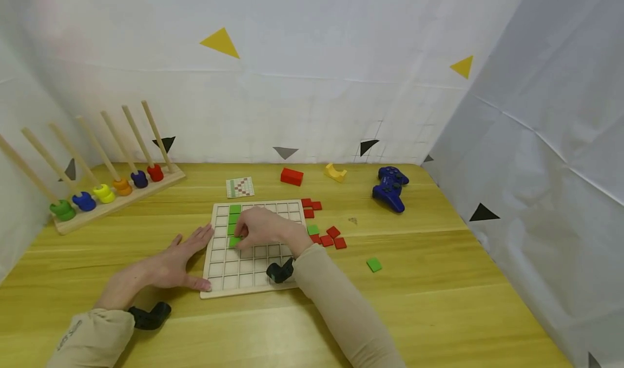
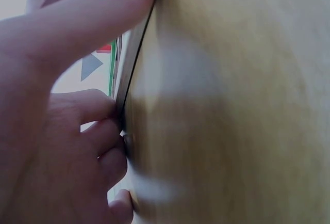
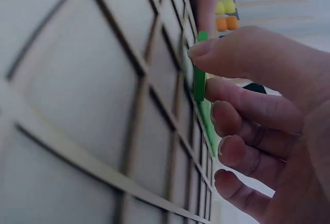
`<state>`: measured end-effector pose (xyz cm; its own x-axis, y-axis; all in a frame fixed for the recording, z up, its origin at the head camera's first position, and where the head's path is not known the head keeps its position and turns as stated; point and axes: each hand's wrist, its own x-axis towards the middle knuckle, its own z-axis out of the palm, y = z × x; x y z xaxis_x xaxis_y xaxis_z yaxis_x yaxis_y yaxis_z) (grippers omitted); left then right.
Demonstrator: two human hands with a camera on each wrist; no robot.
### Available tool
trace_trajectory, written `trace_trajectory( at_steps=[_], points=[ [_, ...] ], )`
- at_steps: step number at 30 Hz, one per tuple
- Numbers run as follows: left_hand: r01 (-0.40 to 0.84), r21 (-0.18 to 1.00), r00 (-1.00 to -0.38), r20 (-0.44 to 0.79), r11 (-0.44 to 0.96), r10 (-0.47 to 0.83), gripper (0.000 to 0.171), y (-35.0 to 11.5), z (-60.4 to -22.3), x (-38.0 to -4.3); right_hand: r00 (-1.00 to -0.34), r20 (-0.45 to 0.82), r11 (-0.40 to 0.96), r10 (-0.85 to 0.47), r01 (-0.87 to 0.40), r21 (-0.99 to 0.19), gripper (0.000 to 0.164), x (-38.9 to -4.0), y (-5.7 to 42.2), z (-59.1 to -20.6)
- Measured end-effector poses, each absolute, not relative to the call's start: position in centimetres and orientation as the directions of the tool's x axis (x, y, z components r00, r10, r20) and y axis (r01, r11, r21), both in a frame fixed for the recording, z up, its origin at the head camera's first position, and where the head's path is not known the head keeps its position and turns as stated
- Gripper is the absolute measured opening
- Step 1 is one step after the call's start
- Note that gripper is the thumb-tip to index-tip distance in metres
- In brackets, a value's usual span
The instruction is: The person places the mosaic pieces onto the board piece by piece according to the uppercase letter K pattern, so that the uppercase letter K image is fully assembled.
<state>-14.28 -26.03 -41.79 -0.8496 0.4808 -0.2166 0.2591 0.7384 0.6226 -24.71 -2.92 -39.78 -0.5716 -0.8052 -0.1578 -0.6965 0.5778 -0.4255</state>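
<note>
A wooden grid board (image 1: 244, 290) lies on the table, with a column of green square tiles (image 1: 235, 209) in its second column from the left. Over the board, my right hand (image 1: 268, 228) pinches a green tile (image 3: 200, 85) between thumb and index finger, at the near end of that column. In the right wrist view the tile is tilted up from the grid, and the other fingers curl loosely beside it. My left hand (image 1: 168, 265) lies on the table with spread fingers, its thumb and fingertips touching the board's left edge.
Red tiles (image 1: 326, 240) and a green tile (image 1: 374, 264) lie right of the board. Behind it are a pattern card (image 1: 240, 187), a red block (image 1: 291, 176), a yellow arch (image 1: 335, 173) and a blue game controller (image 1: 390, 188). A peg stand (image 1: 122, 199) stands at left.
</note>
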Motion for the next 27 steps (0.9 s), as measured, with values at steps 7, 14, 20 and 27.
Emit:
trace_trajectory(
  at_steps=[7, 14, 20, 27],
  points=[
    [0.26, 0.622, -0.85, -0.215, 0.739, 0.48, 0.122, -26.1, -41.9, -14.3, -0.581, -0.146, 0.579, -0.801, -0.688, -0.436, 0.027, -24.9, -3.1, -40.5],
    [0.272, 0.62, -0.848, -0.207, 0.736, 0.488, 0.12, -25.9, -41.8, -14.3, -0.572, -0.097, 0.542, -0.814, -0.691, -0.478, 0.02, -24.9, -2.9, -40.8],
    [0.272, 0.617, -0.847, -0.211, 0.739, 0.488, 0.119, -25.9, -41.6, -14.3, -0.586, -0.064, 0.537, -0.807, -0.686, -0.491, 0.018, -24.9, -2.9, -41.0],
    [0.257, 0.62, -0.846, -0.226, 0.742, 0.482, 0.12, -26.0, -41.5, -14.3, -0.608, -0.055, 0.543, -0.792, -0.662, -0.516, 0.019, -24.9, -2.9, -41.1]
  ],
)
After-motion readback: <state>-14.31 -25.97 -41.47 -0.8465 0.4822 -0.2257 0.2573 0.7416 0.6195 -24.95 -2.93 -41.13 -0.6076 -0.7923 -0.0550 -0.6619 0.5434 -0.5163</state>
